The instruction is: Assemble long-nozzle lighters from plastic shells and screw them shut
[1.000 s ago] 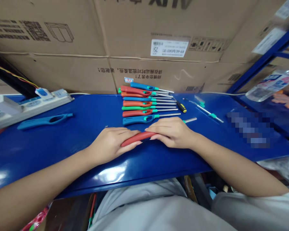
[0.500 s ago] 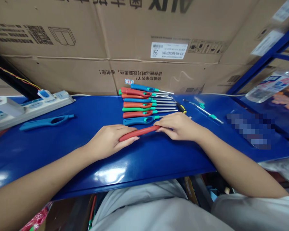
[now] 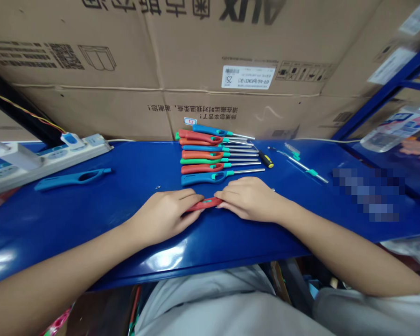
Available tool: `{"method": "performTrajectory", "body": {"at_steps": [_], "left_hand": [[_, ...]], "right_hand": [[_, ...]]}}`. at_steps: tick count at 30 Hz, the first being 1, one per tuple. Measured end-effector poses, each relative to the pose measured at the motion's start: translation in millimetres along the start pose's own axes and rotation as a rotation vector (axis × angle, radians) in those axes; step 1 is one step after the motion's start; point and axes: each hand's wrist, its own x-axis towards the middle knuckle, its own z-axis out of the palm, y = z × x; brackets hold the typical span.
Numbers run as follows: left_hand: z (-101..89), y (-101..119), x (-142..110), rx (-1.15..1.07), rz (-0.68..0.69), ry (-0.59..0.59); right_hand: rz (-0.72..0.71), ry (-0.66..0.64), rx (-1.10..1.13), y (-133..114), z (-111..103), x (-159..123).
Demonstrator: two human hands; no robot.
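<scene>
Both of my hands grip a red gas lighter point(image 3: 207, 203) above the front half of the blue table. My left hand point(image 3: 175, 211) is closed round its left end, and my right hand point(image 3: 248, 198) pinches the right end. A bit of green shows in the slot between them; the fingers cover both ends. Just beyond lies a row of several long-nosed lighters point(image 3: 203, 155) in blue, red, orange and green, metal tubes pointing right. A blue lighter shell point(image 3: 73, 179) rests at the left, and tiny metal pins or screws point(image 3: 157, 187) lie near my left hand.
A black-and-yellow screwdriver point(image 3: 266, 159) lies right of the row. Farther right are a metal tube with green parts point(image 3: 306, 168) and a pixelated patch. A power strip point(image 3: 87, 145) stands at left, a cardboard box point(image 3: 192, 70) behind, a clear bottle point(image 3: 395, 127) at right.
The red lighter has turned, so its slot with green inside now shows. My hands are closer together and slightly lower in view. Tiny metal pieces now show beside my left hand.
</scene>
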Motion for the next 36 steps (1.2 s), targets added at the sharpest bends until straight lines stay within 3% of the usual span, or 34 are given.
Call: {"method": "performTrajectory", "body": {"at_steps": [7, 14, 24, 36], "left_hand": [[-2.6, -11, 3, 0.034, -0.071, 0.04], [-6.2, -16, 5, 0.064, -0.156, 0.068], [-1.7, -16, 3, -0.006, -0.1, 0.108], [0.4, -15, 2, -0.067, -0.105, 0.14]], "right_hand": [[0.154, -0.093, 0.048, 24, -17, -4], [0.303, -0.167, -0.012, 46, -17, -10], [0.106, -0.122, 0.124, 33, -4, -6], [0.095, -0.015, 0.115, 31, -4, -4]]}}
